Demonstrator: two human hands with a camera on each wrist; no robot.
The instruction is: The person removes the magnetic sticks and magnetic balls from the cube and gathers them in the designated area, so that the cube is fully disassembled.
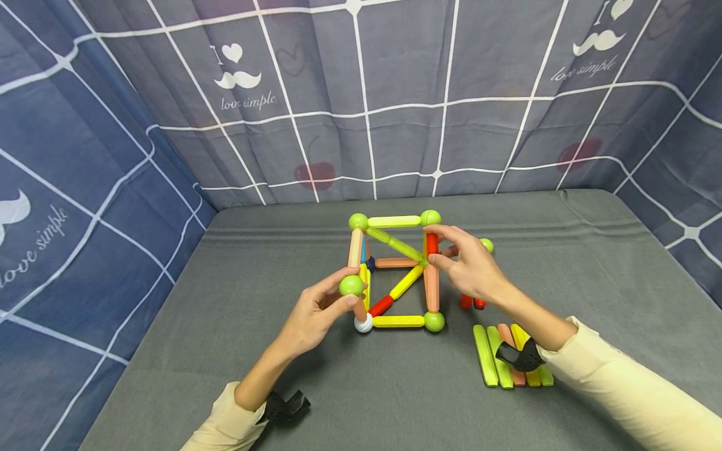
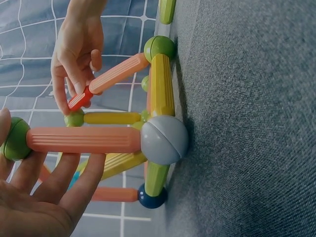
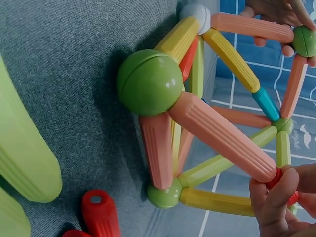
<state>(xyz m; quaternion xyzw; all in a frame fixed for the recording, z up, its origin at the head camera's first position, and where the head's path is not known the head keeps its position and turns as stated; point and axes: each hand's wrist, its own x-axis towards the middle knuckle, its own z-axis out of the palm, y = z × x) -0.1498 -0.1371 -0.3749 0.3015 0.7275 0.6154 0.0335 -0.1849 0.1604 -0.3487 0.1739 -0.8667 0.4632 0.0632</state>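
Note:
A frame of magnetic rods and balls stands in front of both hands. My left hand (image 1: 307, 321) holds the green ball (image 1: 351, 285) at its near left upper corner, thumb and fingers around it. Beneath that ball an orange rod (image 2: 84, 139) runs down to a white ball (image 1: 363, 322). My right hand (image 1: 472, 262) pinches a short red rod (image 1: 432, 243), which meets the upper end of another orange rod (image 3: 224, 138). That rod leans up from the near right green ball (image 1: 434, 322). Yellow and red diagonal rods (image 1: 406, 283) cross inside the frame.
Several green, orange and yellow rods (image 1: 486, 357) lie in a row at the right, partly under the right wrist strap. Short red rods (image 3: 101, 212) lie beside the frame, below the right hand. A patterned curtain (image 1: 395, 69) hangs behind the grey cloth surface (image 1: 225, 282).

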